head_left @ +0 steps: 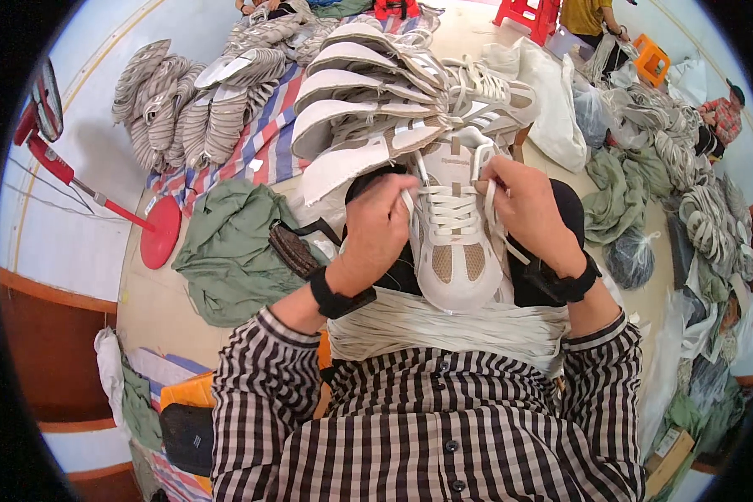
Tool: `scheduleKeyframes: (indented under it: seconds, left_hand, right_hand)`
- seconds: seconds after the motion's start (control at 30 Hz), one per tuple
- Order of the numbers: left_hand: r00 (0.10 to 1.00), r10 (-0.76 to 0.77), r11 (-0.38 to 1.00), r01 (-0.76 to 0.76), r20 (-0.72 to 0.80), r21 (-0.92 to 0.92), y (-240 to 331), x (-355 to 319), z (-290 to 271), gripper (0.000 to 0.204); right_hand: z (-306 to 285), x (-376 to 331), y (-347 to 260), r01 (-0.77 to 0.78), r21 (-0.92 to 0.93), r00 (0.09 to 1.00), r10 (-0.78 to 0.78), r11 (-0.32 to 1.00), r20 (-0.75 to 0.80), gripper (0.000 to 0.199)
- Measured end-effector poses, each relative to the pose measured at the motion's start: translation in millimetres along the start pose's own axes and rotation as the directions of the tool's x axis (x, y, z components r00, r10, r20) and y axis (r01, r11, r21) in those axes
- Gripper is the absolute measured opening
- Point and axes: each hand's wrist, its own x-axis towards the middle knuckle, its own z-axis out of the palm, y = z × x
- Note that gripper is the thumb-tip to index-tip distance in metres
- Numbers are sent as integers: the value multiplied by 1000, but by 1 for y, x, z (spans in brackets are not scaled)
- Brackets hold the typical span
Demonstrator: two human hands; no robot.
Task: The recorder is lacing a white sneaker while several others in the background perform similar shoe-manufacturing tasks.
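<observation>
A beige and white sneaker upper (pixel 460 280) rests over my lap, its toe toward me. A flat off-white shoelace (pixel 453 211) crosses its front in several rows. At the left side of the upper, my left hand (pixel 378 219) pinches one end of the lace. My right hand (pixel 529 207) is closed on the lace at the other side, near the top eyelets. Just beyond lies a fanned stack of similar uppers (pixel 356 138) with pale linings. A thick bundle of off-white laces (pixel 443 330) lies across my lap, below the toe.
Bundled uppers (pixel 176 109) lie on a striped sheet (pixel 255 142) at the far left. A red-based fan (pixel 161 234) and green cloth (pixel 226 251) are on the left floor. White sacks (pixel 552 109), a red stool (pixel 527 17) and co-workers (pixel 722 121) appear farther right.
</observation>
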Motion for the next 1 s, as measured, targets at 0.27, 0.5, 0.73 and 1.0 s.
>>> scheduleKeyframes:
  seconds: [0.27,0.5,0.73,1.0]
  left_hand:
    - [965,-261,912,259,38,-318,-29,-6,8,12]
    - [949,-302,877,314,91,-364,-24,-4,6,11]
    - [975,-190,956,210,114,-205,-21,-6,7,10]
    - [992,-96,987,106,83,-124,-18,-1,6,9]
  right_hand:
    - [-5,-2,-3,-320,313,945,280,894,168,10]
    - [-1,-3,-3,-330,308,942,288,892,173,12]
    - [0,-5,-3,-292,321,956,268,901,118,12]
    - [-1,-4,-4,-288,301,957,261,909,128,15]
